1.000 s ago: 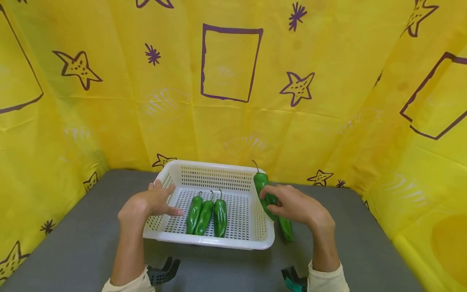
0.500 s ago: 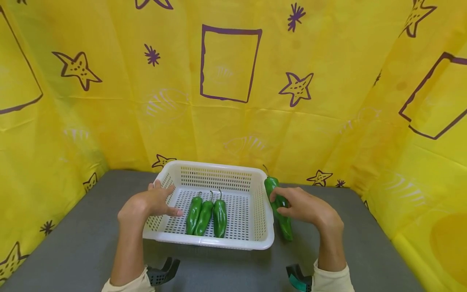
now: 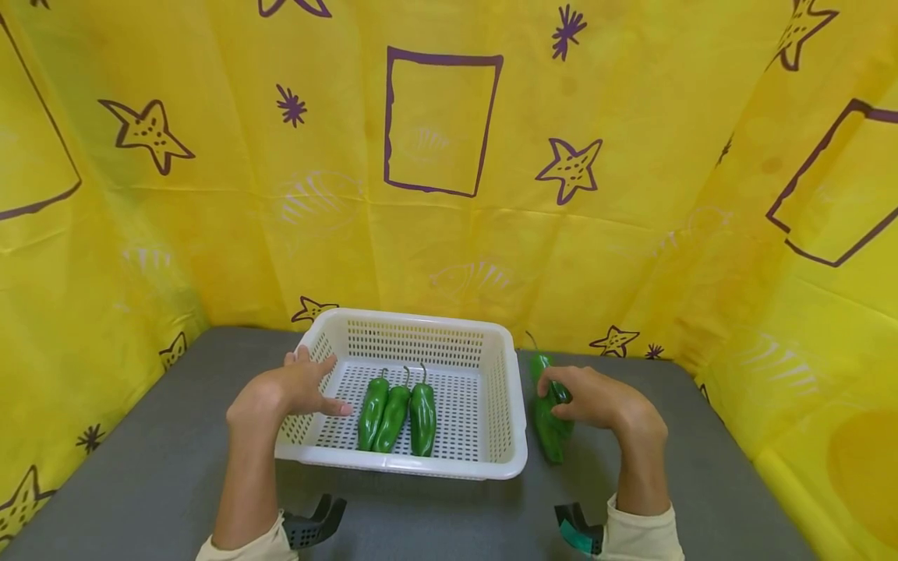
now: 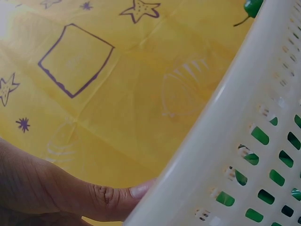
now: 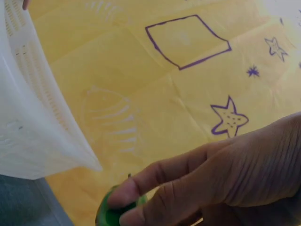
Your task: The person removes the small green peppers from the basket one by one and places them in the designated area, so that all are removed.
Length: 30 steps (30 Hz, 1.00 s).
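One white basket [image 3: 449, 466] stands on one grey table [image 3: 182, 428]. Three green peppers [image 3: 393, 417] lie inside the basket. Just to its right are at least two more peppers [image 3: 551, 440], overlapping and partly covered, so the exact number there cannot be told. There are two hands: one left hand [image 3: 298, 387] at the basket's left side, one right hand [image 3: 596, 397] to its right. Nearer the viewer than the basket are two pale sleeves [image 3: 640, 538] and two dark wrist mounts [image 3: 316, 523]. Behind the basket, the yellow cloth [image 3: 449, 241] bears three four-sided outlines [image 3: 449, 56], at least eight stars [image 3: 571, 169] and at least five small bursts [image 3: 291, 105].
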Motion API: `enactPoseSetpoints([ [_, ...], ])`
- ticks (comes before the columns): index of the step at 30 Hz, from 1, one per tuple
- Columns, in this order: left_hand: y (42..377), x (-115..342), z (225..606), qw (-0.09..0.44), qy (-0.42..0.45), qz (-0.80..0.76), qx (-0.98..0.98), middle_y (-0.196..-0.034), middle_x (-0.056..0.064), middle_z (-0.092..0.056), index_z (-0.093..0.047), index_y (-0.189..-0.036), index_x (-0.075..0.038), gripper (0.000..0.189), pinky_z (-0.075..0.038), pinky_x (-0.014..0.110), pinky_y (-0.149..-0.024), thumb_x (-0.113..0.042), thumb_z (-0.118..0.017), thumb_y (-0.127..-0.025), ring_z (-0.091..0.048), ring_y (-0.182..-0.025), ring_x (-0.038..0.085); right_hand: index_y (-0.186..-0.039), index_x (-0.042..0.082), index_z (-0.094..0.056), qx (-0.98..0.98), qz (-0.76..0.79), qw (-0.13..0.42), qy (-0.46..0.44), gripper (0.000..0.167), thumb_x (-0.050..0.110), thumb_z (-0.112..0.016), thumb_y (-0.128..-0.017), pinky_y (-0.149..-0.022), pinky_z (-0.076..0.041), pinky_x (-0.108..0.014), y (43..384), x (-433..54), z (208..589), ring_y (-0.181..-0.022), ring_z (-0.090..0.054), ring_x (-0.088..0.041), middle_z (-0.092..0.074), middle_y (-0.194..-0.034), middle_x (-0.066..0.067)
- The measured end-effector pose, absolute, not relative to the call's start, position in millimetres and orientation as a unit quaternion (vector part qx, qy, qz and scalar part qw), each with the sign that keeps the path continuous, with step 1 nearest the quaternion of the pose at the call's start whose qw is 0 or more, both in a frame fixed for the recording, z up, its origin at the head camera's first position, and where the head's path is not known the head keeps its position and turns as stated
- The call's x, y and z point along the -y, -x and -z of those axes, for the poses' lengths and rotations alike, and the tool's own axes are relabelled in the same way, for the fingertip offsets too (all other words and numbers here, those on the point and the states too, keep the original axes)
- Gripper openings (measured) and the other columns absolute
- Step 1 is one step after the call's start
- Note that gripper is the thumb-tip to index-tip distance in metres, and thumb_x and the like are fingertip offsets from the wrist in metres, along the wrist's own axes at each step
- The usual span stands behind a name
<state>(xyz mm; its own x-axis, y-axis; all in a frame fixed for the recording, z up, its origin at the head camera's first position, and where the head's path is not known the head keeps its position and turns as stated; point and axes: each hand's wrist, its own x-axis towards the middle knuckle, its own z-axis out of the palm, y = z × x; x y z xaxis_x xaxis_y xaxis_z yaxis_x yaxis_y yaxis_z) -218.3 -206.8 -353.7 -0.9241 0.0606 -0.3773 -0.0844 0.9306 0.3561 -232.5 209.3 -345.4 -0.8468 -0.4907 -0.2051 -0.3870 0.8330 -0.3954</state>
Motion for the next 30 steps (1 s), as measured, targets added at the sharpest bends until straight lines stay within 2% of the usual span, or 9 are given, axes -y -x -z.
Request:
enactPoseSetpoints([
  [6,218.5,207.2,353.8,0.194,0.005,-0.186,-0.963,-0.166,0.044,0.009,-0.021,-0.165,-0.003,0.112,-0.027,0.080,-0.114,-0.047,-0.085,-0.084,0.000,-0.155,0.063,-0.109,0.013,-0.066,-0.954,0.170,0.198,0.147,0.021,0.003,-0.072,-0.092,-0.070,-0.048,-0.035,235.1,-217.4,351.3,-0.079,-0.057,-0.021,-0.065,-0.104,-0.006],
  [11,218.0,207.4,354.3,0.195,0.004,-0.184,-0.964,-0.165,0.044,0.009,-0.021,-0.165,-0.003,0.112,-0.026,0.080,-0.115,-0.048,-0.084,-0.084,-0.001,-0.155,0.064,-0.105,0.009,-0.062,-0.951,0.185,0.228,0.100,0.023,-0.006,-0.067,-0.089,-0.064,-0.045,-0.031,240.5,-226.5,362.4,-0.065,-0.054,-0.020,-0.058,-0.096,-0.009],
  [17,218.0,207.2,354.0,0.194,0.005,-0.186,-0.963,-0.165,0.044,0.009,-0.021,-0.165,-0.003,0.112,-0.026,0.080,-0.115,-0.047,-0.084,-0.084,0.000,-0.154,0.064,-0.107,0.007,-0.058,-0.936,0.231,0.260,0.052,0.030,-0.012,-0.063,-0.084,-0.059,-0.048,-0.027,248.8,-236.8,381.6,-0.061,-0.054,-0.019,-0.054,-0.097,-0.010],
  [24,216.8,206.6,354.4,0.193,0.011,-0.194,-0.962,-0.166,0.043,0.009,-0.020,-0.165,-0.003,0.112,-0.027,0.080,-0.114,-0.047,-0.084,-0.084,0.000,-0.155,0.063,-0.127,0.015,-0.046,-0.936,0.234,0.263,0.001,0.056,-0.009,-0.071,-0.083,-0.052,-0.052,-0.026,256.1,-240.7,401.7,-0.054,-0.061,-0.021,-0.055,-0.101,-0.018],
  [26,216.6,206.1,354.3,0.192,0.012,-0.195,-0.962,-0.166,0.043,0.009,-0.020,-0.165,-0.004,0.112,-0.028,0.080,-0.114,-0.046,-0.084,-0.084,-0.001,-0.154,0.064,-0.141,0.014,-0.039,-0.939,0.229,0.256,-0.016,0.068,-0.005,-0.074,-0.085,-0.052,-0.053,-0.028,257.4,-240.9,404.1,-0.052,-0.064,-0.022,-0.059,-0.104,-0.024],
  [28,216.6,205.6,354.1,0.191,0.014,-0.196,-0.962,-0.166,0.042,0.008,-0.020,-0.165,-0.004,0.112,-0.028,0.080,-0.114,-0.046,-0.084,-0.084,-0.001,-0.154,0.064,-0.157,0.013,-0.025,-0.940,0.228,0.251,-0.030,0.087,-0.002,-0.075,-0.087,-0.054,-0.056,-0.032,258.3,-240.4,405.0,-0.052,-0.066,-0.023,-0.060,-0.118,-0.037],
  [30,216.8,205.3,354.2,0.189,0.015,-0.197,-0.962,-0.167,0.042,0.008,-0.021,-0.165,-0.004,0.112,-0.028,0.080,-0.114,-0.046,-0.085,-0.084,-0.002,-0.154,0.064,-0.165,0.010,-0.010,-0.940,0.226,0.250,-0.041,0.103,0.001,-0.077,-0.088,-0.057,-0.059,-0.035,259.4,-240.0,405.5,-0.053,-0.069,-0.024,-0.051,-0.136,-0.048],
])
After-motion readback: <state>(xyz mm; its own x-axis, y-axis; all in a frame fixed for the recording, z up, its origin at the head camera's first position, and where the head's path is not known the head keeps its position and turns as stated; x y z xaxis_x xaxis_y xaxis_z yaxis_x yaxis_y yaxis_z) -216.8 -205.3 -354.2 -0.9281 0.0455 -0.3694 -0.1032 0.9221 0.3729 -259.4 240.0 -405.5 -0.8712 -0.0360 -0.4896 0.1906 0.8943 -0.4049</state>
